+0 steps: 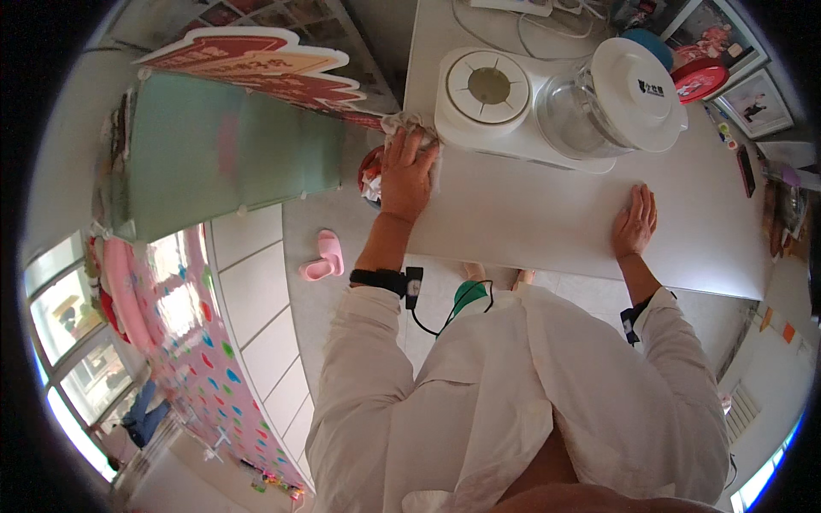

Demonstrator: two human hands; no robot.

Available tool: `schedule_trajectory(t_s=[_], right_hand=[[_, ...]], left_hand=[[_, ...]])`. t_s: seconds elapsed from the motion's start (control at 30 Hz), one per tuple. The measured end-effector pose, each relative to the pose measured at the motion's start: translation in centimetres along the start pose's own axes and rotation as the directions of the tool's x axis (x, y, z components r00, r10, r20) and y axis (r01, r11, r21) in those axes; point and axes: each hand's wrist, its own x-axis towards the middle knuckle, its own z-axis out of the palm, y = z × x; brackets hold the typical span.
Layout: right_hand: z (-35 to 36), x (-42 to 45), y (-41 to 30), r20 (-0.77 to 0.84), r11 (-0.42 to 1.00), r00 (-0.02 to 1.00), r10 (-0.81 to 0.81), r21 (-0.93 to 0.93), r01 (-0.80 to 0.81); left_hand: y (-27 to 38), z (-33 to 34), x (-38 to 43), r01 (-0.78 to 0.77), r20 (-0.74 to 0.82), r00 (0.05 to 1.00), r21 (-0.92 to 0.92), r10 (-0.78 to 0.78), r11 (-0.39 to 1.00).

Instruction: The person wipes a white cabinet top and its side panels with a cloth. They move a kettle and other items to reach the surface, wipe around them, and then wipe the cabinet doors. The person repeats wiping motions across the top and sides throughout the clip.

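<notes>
My left hand (408, 174) presses a crumpled whitish cloth or tissue (405, 122) at the left edge of the white table (507, 218). Much of the cloth is hidden under the fingers. Just right of it stands a white appliance base (462, 138) with a round slotted heating plate (489, 86). A clear glass kettle (564, 122) with a white lid (632, 90) sits on the right half of that base. My right hand (634, 221) rests flat on the tabletop near the front edge, fingers stretched out and holding nothing.
A bin (371, 183) with crumpled paper stands on the floor below the table's left edge. Cables (532, 38) run behind the appliance. Framed pictures (753, 102) and a dark phone-like object (746, 171) lie to the right. Pink slippers (324, 256) are on the floor.
</notes>
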Motion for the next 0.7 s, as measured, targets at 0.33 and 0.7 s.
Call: schedule_trajectory(t_s=[0.33, 0.7], right_hand=[[0.8, -0.3, 0.5, 0.044, 0.998, 0.998, 0.055, -0.033, -0.053], [0.8, 0.0, -0.1, 0.059, 0.993, 0.993, 0.106, -0.053, -0.103]], left_hand=[[9.9, 0.6, -7.7, 0.063, 0.038, 0.997, 0.019, -0.064, 0.998], [9.2, 0.5, -8.4, 0.11, 0.011, 0.994, 0.027, -0.11, 0.994]])
